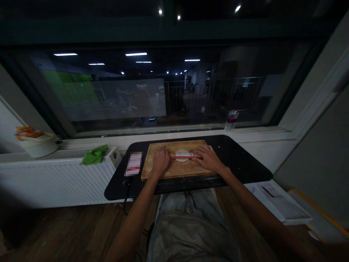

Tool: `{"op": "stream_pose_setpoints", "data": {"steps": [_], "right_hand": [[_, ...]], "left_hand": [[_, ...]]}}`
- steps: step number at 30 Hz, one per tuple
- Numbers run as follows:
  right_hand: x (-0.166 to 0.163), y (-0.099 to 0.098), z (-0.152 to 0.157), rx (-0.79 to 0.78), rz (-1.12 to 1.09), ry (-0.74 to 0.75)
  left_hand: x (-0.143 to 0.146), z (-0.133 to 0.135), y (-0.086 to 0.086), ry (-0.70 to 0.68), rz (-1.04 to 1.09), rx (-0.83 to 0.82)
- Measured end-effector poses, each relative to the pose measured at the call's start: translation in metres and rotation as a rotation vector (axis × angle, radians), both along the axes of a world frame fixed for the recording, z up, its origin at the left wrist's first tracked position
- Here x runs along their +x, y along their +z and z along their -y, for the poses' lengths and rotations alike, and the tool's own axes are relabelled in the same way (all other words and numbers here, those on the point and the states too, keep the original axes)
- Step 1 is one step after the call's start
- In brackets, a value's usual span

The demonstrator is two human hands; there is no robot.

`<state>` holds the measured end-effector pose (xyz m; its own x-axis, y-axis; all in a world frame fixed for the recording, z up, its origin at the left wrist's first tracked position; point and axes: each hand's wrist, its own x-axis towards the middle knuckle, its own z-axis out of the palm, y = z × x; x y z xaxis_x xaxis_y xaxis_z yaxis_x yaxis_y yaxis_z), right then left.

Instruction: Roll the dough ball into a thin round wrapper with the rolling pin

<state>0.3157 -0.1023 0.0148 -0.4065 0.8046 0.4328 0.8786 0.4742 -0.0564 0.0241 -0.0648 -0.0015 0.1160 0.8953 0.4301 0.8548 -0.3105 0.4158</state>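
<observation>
Your lap (188, 225) faces a rolling pin (183, 155), set crosswise over a wooden board (187, 170).
Its long axis runs left to right across flat dough (181, 150); your left hand (161, 160) and right hand (207, 158) curl their fingers loosely over its ends.

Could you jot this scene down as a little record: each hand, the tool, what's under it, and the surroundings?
Left hand: on rolling pin's left end
Right hand: on its right end
Rolling pin: across the dough
Dough: flat, round, on wooden board
Board: on black table
Windowsill: bottle
Radiator: green cloth
</observation>
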Motion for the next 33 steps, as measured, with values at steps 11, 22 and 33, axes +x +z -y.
{"op": "stream_pose_setpoints", "data": {"steps": [11,22,33], "right_hand": [[-0.017,0.006,-0.025,0.02,-0.329,-0.139],[-0.06,-0.014,-0.059,0.016,-0.903,-0.197],[-0.049,-0.014,-0.052,0.07,-0.861,-0.315]], "left_hand": [[-0.005,-0.003,0.004,-0.075,0.32,-0.069],[0.018,-0.012,-0.004,-0.318,0.175,-0.178],[0.041,-0.021,-0.005,-0.26,0.19,-0.136]]}}
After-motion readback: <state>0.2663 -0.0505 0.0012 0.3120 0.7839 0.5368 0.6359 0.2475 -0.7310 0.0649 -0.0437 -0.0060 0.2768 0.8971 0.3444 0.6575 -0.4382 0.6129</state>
